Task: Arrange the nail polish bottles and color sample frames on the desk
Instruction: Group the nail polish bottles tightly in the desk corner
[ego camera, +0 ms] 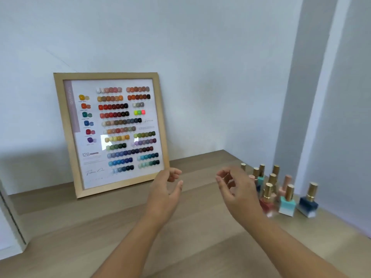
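Leaning upright against a pale wall (200, 57), a color sample frame (112, 133) stands at the back left of a wooden desk (200, 247). Its light wood border surrounds a white chart with rows of small glossy nail swatches in reds, browns, greens, blues and purples, and the number 128 is printed near the bottom left.

At the back right of the desk, near the corner of the wall, a tight cluster of nail polish bottles (281, 189) stands upright. Most have gold caps, and 2 have pink ones. At the front of the cluster are a navy bottle (308, 201), a turquoise bottle (287, 203) and a coral bottle (267, 199).

2 bare forearms reach in from the bottom edge. The left hand (164, 195) hovers just beside the frame's lower right corner, with its fingers loosely curled, spread apart and holding nothing — whether a fingertip touches the frame cannot be told. The right hand (239, 193) hovers in front of the bottles and hides part of the cluster, its fingers also loosely curled, apart and holding nothing.

A white object (10, 227) shows at the far left edge.
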### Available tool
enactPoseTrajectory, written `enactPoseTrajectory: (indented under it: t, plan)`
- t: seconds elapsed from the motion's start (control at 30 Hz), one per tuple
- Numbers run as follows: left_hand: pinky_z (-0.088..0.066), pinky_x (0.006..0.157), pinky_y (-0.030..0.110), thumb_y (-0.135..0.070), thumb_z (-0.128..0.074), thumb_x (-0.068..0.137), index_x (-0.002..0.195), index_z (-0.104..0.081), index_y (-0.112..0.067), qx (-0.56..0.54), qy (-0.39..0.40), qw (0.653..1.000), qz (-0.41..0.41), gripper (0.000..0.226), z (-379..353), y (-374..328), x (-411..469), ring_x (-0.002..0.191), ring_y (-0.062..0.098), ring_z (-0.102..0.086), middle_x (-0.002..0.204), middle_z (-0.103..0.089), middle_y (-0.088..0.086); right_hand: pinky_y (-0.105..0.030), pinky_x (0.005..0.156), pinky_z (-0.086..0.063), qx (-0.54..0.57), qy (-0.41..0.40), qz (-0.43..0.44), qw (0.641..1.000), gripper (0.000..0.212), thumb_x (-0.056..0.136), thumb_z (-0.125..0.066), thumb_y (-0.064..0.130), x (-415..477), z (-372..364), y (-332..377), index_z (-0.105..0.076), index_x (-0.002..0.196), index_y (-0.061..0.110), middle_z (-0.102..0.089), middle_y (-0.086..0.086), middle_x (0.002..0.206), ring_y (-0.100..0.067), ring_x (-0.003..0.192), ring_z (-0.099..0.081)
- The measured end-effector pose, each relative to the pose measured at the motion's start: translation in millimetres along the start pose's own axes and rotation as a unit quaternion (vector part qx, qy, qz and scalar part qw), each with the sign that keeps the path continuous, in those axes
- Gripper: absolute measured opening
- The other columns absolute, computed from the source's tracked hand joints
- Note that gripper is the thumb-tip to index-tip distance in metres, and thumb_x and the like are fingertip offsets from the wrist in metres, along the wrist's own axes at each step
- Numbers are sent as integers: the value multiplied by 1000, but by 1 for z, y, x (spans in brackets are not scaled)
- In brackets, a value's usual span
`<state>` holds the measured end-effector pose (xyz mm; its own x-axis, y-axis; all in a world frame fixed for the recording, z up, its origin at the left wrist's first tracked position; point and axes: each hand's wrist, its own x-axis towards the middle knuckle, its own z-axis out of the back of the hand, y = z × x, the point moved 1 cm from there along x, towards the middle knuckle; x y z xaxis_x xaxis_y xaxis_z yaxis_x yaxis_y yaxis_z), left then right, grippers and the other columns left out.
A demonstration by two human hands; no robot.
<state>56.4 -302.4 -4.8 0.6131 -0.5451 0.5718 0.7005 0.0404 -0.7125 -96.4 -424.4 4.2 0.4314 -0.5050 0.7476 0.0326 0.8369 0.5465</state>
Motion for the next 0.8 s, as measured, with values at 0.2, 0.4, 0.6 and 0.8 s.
enactPoseTrajectory:
  t: [0.2,0.4,0.6,0.8]
  plan:
    - [-36,70,13,-24,-63,82,93,-55,-36,24,114,990,-76,18,-61,-57,18,90,-2,-51,99,-58,-16,-12,55,-44,-9,2,-65,998,16,85,-59,17,29,102,-14,-57,78,31,-59,14,75,-2,64,-55]
    - [-41,92,28,-26,-60,86,117,-53,-27,117,223,963,-92,32,-106,-83,48,107,12,-51,117,-51,-7,-19,66,-49,-159,203,-111,960,7,87,-59,25,40,138,-31,-65,89,29,-62,13,85,-7,77,-61]
    - [-37,102,32,-21,-57,88,133,-43,-18,162,283,943,-66,47,-126,-89,76,123,19,-46,137,-44,1,-29,81,-49,-242,274,-83,927,23,85,-61,29,42,125,-25,-65,106,22,-63,2,100,-13,88,-57]
    - [-37,92,27,-21,-58,87,130,-47,-21,165,316,933,-39,45,-129,-91,88,118,19,-50,134,-50,0,-31,74,-53,-272,330,-91,900,14,81,-64,23,60,120,-3,-70,93,19,-64,0,91,-17,79,-61]
